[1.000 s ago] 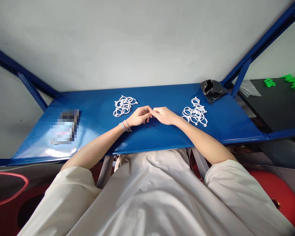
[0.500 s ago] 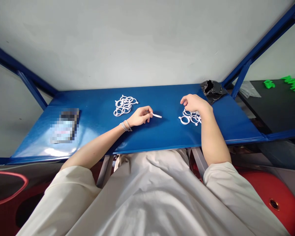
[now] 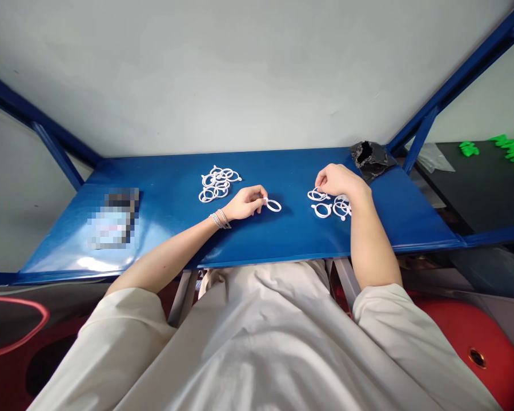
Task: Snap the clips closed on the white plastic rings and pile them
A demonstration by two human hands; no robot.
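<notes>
Head view: left hand (image 3: 244, 204) is pinching a thin white plastic ring (image 3: 274, 205). The right hand (image 3: 340, 181) is curling over a ring pile (image 3: 332, 208), grip hidden

This looks like a small workshop where little parts are made or sorted by hand. The blue metal bench (image 3: 282, 240) sits in a frame of blue steel bars (image 3: 454, 74) against a plain wall (image 3: 240, 74), and two heaps of white plastic rings (image 3: 217, 184), all alike, lie on it. Beside it stands a black bench (image 3: 484, 188) with bright green plastic parts (image 3: 512, 145) on it.
</notes>
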